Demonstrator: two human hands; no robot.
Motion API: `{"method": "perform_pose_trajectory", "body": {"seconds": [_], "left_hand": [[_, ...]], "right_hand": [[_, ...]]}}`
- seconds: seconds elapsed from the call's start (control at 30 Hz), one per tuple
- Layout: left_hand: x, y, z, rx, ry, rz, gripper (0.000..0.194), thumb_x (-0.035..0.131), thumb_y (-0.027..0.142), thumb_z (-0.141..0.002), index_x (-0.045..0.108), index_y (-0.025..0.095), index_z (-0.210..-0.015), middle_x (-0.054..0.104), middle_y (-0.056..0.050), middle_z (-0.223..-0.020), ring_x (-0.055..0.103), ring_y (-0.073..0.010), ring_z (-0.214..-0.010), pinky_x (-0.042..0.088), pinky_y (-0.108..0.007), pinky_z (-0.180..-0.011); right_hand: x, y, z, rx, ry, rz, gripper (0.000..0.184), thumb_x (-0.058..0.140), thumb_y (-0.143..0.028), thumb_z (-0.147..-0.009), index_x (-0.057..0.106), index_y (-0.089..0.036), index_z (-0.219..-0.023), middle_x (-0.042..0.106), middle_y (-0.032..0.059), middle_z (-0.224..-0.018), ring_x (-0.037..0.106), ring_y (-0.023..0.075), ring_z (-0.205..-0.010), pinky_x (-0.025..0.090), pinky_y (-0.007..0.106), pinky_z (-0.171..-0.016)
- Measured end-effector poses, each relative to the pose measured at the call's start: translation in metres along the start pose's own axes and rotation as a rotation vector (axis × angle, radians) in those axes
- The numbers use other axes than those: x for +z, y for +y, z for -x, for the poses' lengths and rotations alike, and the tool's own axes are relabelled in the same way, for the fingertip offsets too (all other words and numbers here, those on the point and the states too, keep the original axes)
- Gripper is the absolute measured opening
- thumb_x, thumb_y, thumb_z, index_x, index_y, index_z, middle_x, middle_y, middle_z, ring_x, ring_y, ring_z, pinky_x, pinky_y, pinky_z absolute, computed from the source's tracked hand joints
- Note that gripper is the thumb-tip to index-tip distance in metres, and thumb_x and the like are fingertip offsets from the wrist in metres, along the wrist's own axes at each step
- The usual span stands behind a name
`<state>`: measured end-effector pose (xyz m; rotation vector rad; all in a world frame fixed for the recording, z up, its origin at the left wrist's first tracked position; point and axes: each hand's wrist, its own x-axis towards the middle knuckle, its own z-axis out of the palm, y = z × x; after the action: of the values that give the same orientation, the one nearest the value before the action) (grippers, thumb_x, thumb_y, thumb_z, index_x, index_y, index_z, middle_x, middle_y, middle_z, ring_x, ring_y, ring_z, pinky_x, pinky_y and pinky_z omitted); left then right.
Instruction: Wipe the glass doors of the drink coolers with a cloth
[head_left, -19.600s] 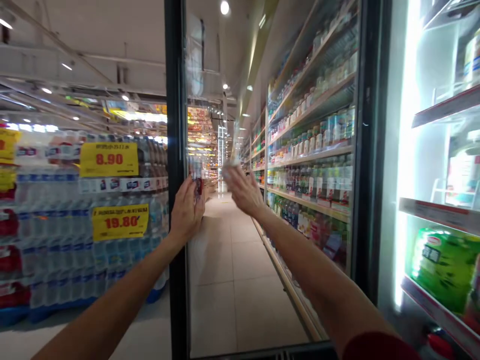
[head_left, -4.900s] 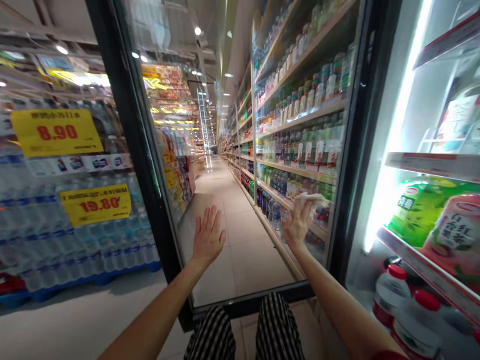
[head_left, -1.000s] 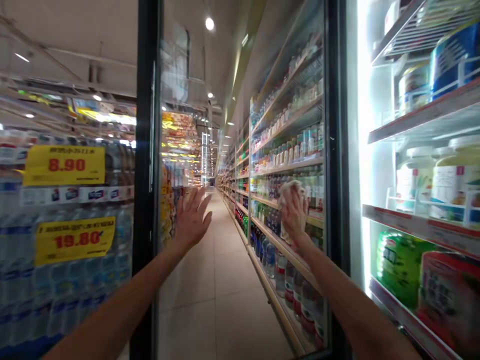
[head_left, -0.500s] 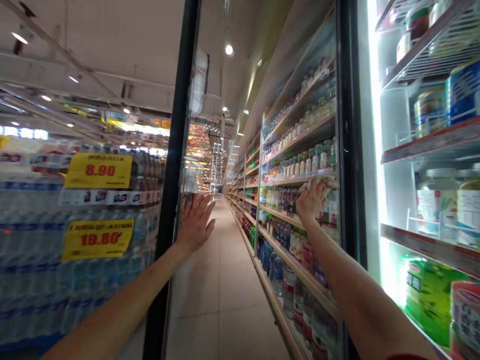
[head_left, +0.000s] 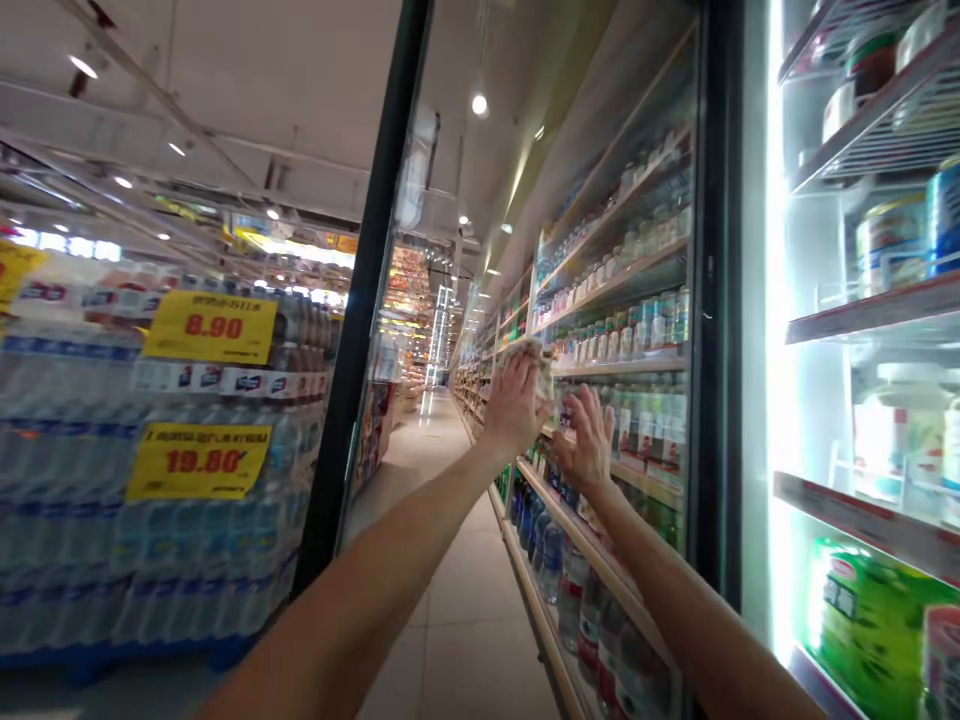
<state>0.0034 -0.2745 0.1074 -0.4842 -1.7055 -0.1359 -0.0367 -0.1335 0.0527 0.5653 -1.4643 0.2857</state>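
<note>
In the head view, the left hand (head_left: 512, 410) held a pale cloth (head_left: 545, 372) near mid-frame, fingers bent over it, before a glass door with a black frame (head_left: 367, 270). Just right of it, the right hand's (head_left: 589, 440) fingers were released and loosely curved. Stacked bottles (head_left: 206, 535) filled the left; a green package (head_left: 870, 625) sat lower right.

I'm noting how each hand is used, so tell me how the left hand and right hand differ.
The left hand has its fingers over the cloth; the right hand has no cloth visible under it. The left hand's fingers lie closer together, the right hand's more parted. The left hand sits slightly higher in the picture than the right hand. Both are bare and raised before the glass door.
</note>
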Motion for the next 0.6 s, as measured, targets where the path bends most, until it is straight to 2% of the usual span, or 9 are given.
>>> {"method": "perform_pose_trajectory", "body": {"seconds": [0.1, 0.2, 0.27, 0.33, 0.4, 0.43, 0.5, 0.57, 0.6], "left_hand": [[0.012, 0.002, -0.012, 0.143, 0.014, -0.079, 0.047, 0.037, 0.032, -0.087, 0.038, 0.011, -0.129, 0.029, -0.013, -0.144, 0.017, -0.0266, -0.136, 0.017, -0.049, -0.112], [-0.001, -0.030, -0.028, 0.270, -0.004, -0.101, 0.042, 0.032, 0.029, -0.090, 0.039, 0.014, -0.128, 0.031, -0.011, -0.143, 0.019, -0.0247, -0.136, 0.019, -0.048, -0.112], [-0.024, -0.068, -0.041, 0.192, 0.070, -0.116, 0.041, 0.032, 0.029, -0.090, 0.038, 0.013, -0.128, 0.030, -0.012, -0.143, 0.017, -0.0240, -0.136, 0.019, -0.048, -0.112], [-0.047, -0.104, -0.051, -0.007, 0.251, -0.123, 0.041, 0.036, 0.027, -0.089, 0.037, 0.009, -0.125, 0.025, -0.016, -0.144, 0.009, -0.0264, -0.137, 0.016, -0.052, -0.111], [-0.058, -0.121, -0.050, -0.086, 0.332, -0.124, 0.044, 0.030, 0.021, -0.089, 0.028, -0.001, -0.127, 0.012, -0.024, -0.145, -0.004, -0.0311, -0.137, 0.006, -0.063, -0.108], [-0.058, -0.121, -0.044, -0.078, 0.335, -0.123, 0.044, 0.030, 0.019, -0.089, 0.027, -0.002, -0.127, 0.012, -0.025, -0.145, -0.006, -0.0306, -0.137, 0.005, -0.062, -0.108], [-0.047, -0.104, -0.024, 0.040, 0.255, -0.120, 0.042, 0.034, 0.021, -0.088, 0.033, 0.005, -0.127, 0.023, -0.017, -0.145, 0.004, -0.0235, -0.138, 0.011, -0.051, -0.113], [-0.036, -0.083, -0.003, 0.262, 0.095, -0.112, 0.038, 0.039, 0.024, -0.086, 0.041, 0.016, -0.123, 0.039, -0.005, -0.138, 0.021, -0.0141, -0.135, 0.021, -0.034, -0.114], [-0.034, -0.077, 0.004, 0.422, -0.025, -0.104, 0.038, 0.038, 0.024, -0.086, 0.042, 0.018, -0.123, 0.041, -0.003, -0.137, 0.025, -0.0133, -0.134, 0.023, -0.032, -0.113]], "right_hand": [[0.000, 0.011, 0.022, 0.092, 0.000, 0.125, 0.051, 0.035, -0.029, -0.087, 0.030, -0.021, -0.137, 0.032, 0.0127, -0.144, 0.022, 0.0255, -0.136, 0.019, 0.053, -0.106], [0.006, 0.009, 0.031, 0.120, -0.029, 0.166, 0.049, 0.034, -0.028, -0.087, 0.032, -0.022, -0.136, 0.035, 0.0105, -0.143, 0.024, 0.0241, -0.135, 0.019, 0.051, -0.107], [0.009, 0.007, 0.032, 0.138, -0.029, 0.166, 0.049, 0.033, -0.028, -0.087, 0.033, -0.023, -0.136, 0.035, 0.0096, -0.143, 0.024, 0.0233, -0.135, 0.018, 0.051, -0.107], [0.011, 0.004, 0.032, 0.156, -0.030, 0.159, 0.048, 0.033, -0.028, -0.088, 0.033, -0.022, -0.135, 0.034, 0.0102, -0.143, 0.023, 0.0236, -0.135, 0.017, 0.052, -0.107], [0.012, 0.002, 0.031, 0.178, -0.029, 0.155, 0.048, 0.033, -0.030, -0.088, 0.033, -0.021, -0.135, 0.033, 0.0116, -0.144, 0.022, 0.0244, -0.136, 0.017, 0.053, -0.107], [0.012, 0.000, 0.031, 0.185, -0.027, 0.156, 0.048, 0.034, -0.030, -0.088, 0.034, -0.020, -0.135, 0.032, 0.0122, -0.144, 0.021, 0.0249, -0.136, 0.017, 0.053, -0.106], [0.012, -0.002, 0.031, 0.187, -0.028, 0.158, 0.049, 0.034, -0.031, -0.088, 0.034, -0.019, -0.135, 0.031, 0.0129, -0.144, 0.020, 0.0254, -0.136, 0.017, 0.053, -0.106], [0.012, -0.002, 0.032, 0.180, -0.026, 0.158, 0.048, 0.034, -0.030, -0.088, 0.035, -0.019, -0.134, 0.031, 0.0125, -0.144, 0.021, 0.0250, -0.136, 0.018, 0.052, -0.106], [0.012, -0.002, 0.033, 0.178, -0.023, 0.159, 0.048, 0.033, -0.029, -0.088, 0.035, -0.020, -0.134, 0.032, 0.0121, -0.144, 0.022, 0.0248, -0.136, 0.018, 0.052, -0.106]]}}
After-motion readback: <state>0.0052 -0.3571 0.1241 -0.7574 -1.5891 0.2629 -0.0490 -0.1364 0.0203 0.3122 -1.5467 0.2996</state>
